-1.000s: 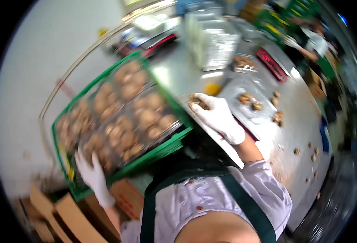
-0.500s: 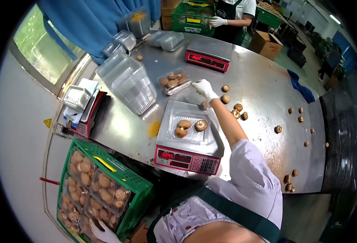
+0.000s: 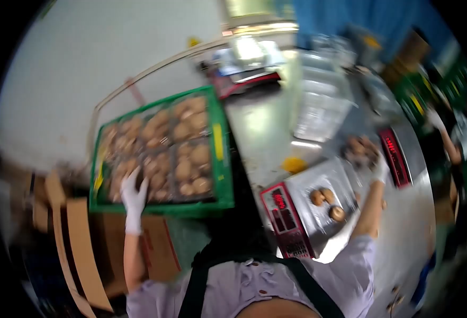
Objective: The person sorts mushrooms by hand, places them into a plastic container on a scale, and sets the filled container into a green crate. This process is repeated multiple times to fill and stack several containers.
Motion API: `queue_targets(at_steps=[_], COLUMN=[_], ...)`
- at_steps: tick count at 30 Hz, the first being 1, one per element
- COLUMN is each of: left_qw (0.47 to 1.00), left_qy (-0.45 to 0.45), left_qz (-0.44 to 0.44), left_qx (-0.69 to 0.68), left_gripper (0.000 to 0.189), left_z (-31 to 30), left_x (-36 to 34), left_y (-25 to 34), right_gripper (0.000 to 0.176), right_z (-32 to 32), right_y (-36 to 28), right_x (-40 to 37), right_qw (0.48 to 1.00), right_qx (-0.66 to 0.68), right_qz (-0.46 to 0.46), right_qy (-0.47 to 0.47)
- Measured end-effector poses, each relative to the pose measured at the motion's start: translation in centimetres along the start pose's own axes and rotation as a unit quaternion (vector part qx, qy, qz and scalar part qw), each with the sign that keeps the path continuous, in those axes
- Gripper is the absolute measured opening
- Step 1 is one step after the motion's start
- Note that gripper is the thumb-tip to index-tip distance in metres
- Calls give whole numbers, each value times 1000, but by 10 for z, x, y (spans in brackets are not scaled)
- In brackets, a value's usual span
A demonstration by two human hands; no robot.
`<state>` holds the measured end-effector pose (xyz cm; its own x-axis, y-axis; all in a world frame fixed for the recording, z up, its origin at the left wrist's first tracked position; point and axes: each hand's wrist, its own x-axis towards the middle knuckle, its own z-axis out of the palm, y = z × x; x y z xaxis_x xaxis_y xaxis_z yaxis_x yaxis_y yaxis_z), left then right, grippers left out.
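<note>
My gloved left hand (image 3: 134,197) rests at the front left of a green crate (image 3: 224,175), its thumb and fingers spread over the mushroom packs (image 3: 156,169). On the table, my gloved right hand (image 3: 380,169) is beside a clear tray of mushrooms (image 3: 361,152); motion blur hides its fingers. A red scale (image 3: 286,222) stands nearer to me, with an open plastic tray (image 3: 321,183) on its plate. Several mushrooms (image 3: 337,213) lie in that tray.
Stacked empty trays (image 3: 321,100) stand behind the scale. A second red scale (image 3: 395,158) is at the right, another (image 3: 249,85) near the wall. Cardboard boxes (image 3: 88,249) are at the lower left. A co-worker (image 3: 464,138) stands at the far right.
The view has swung left toward the crate. More of my left hand and forearm now shows over the packs. My right hand is still near the filled tray.
</note>
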<state>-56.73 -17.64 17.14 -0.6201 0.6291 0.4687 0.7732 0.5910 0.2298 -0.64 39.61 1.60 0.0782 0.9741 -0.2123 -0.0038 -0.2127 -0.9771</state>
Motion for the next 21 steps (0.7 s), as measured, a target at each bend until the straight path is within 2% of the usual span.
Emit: queue_targets(at_steps=[1, 2, 3, 4, 5, 6, 7, 8, 10, 11, 13, 15, 16, 17, 18, 19, 20, 21], left_qw=[1000, 999, 1000, 1000, 1000, 999, 999, 999, 998, 999, 999, 999, 999, 997, 994, 985, 978, 968], left_qy=[16, 19, 20, 16, 11, 10, 7, 5, -2, 3, 5, 9, 34, 59, 97, 153, 165, 174], left_qz=[4, -1, -3, -19, -24, -33, -39, -43, -52, -50, -50, -40, -37, -33, -19, 16, 2, -11], left_qx=[-13, -28, -5, 3, 15, 19, 21, 24, 21, 20, 20, 27, -6, -41, -44, -75, -129, -182], left_gripper=[37, 37, 40, 42, 44, 45, 46, 47, 48, 48, 48, 46, 45, 44, 42, 41, 40, 39], left_z=[1, 3, 6, 7, 10, 11, 12, 10, 7, 9, 9, 11, 11, 11, 9, 11, 10, 8], left_x=[-1, -3, -5, -8, -10, -11, -13, -13, -12, -13, -13, -14, -15, -17, -20, -23, -26, -30], left_y=[-1, -7, -13, -13, -16, -17, -17, -15, -12, -13, -13, -15, -16, -17, -16, -21, -24, -28], right_gripper=[32, 37, 41, 42, 42, 39, 35, 35, 35, 34, 34, 34, 36, 37, 34, 33, 35, 38], right_z=[4, -11, -41, -58, -101, -100, -65, -87, -57, -72, -58, -17, 27, 73, 119, 166, 217, 251], right_y=[-27, -22, -14, -16, 2, -14, -66, -68, -126, -137, -163, -177, -186, -202, -204, -211, -211, -205], right_x=[-21, -3, 28, 37, 89, 57, -14, 10, -44, -24, -20, -50, -95, -136, -165, -209, -261, -281], right_qw=[998, 998, 991, 993, 997, 991, 983, 981, 965, 969, 954, 953, 944, 957, 959, 963, 943, 944], right_qx=[12, 9, 37, 79, 52, 55, 15, 42, 116, 129, 256, 226, 171, 177, 163, 136, 121, 113], right_qz=[-26, -20, 23, 52, 29, -122, -183, -175, -213, -178, -151, -198, -256, -165, -170, -128, -184, -113], right_qy=[-62, -62, -126, -71, -51, -20, 30, 75, 101, 113, 47, -41, -119, -160, -158, -196, -250, -289])
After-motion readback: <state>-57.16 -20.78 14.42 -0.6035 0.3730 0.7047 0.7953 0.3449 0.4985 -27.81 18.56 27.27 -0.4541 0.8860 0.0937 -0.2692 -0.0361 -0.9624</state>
